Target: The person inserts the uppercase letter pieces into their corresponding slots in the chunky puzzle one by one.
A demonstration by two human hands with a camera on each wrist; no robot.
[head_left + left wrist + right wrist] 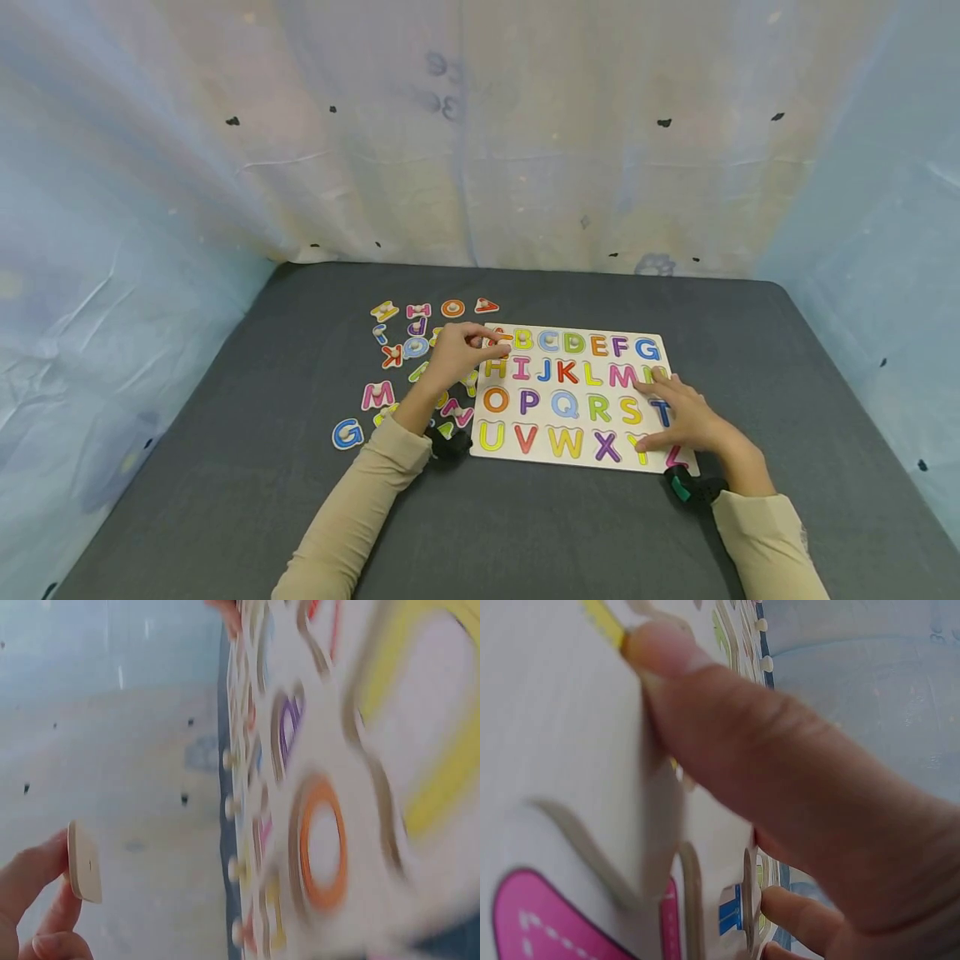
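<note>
My left hand (456, 354) is over the upper left corner of the alphabet board (540, 425). Between thumb and fingers it pinches a small wooden letter piece (86, 862). The left wrist view shows this piece from its pale plain side, raised off the board; its letter is hidden. At the board's right side, my right hand (686, 412) lies spread, thumb (705, 697) touching the board by the Y and the other fingers reaching toward the N. Knobbed pieces such as the B (522, 339), C (548, 341) and D (573, 342) sit in the top row.
Several loose knobbed letters lie left of the board, among them a blue G (347, 434), a pink M (377, 395), a red K (392, 357) and an orange O (453, 308). My left forearm (360, 500) passes over part of this group. The grey table (247, 450) meets a hanging sheet (525, 192) behind.
</note>
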